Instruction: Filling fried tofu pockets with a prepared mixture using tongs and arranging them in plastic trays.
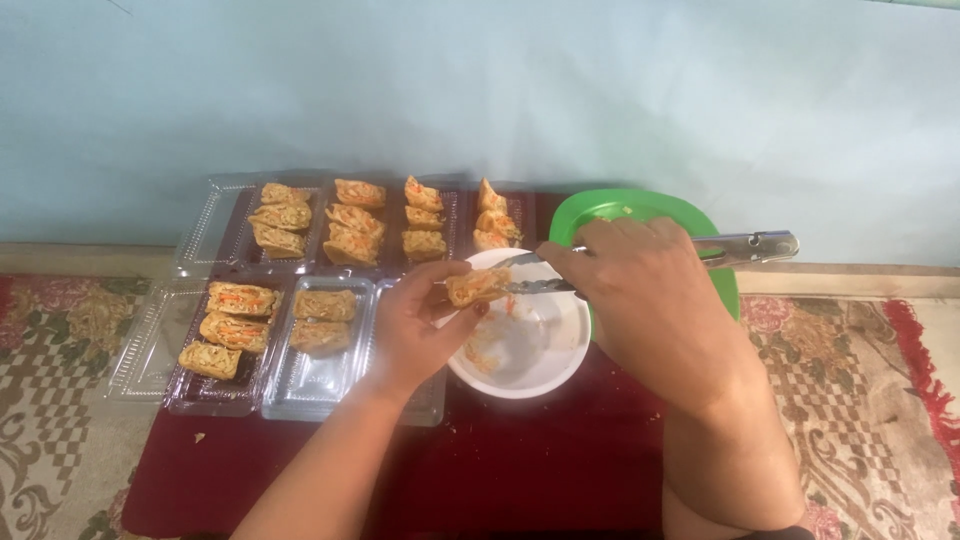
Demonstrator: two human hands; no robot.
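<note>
My right hand grips metal tongs whose tips pinch a golden filled roll piece above the white bowl. My left hand reaches in from below and touches the same roll piece with its fingertips. The bowl holds only a few orange and white scraps. Just left of my left hand lies a clear plastic tray with two roll pieces in it.
Several clear trays of roll pieces line the back of a dark red cloth. Another tray with three pieces lies at the left. A green plate sits behind the bowl. Patterned carpet surrounds the cloth; a pale wall stands behind.
</note>
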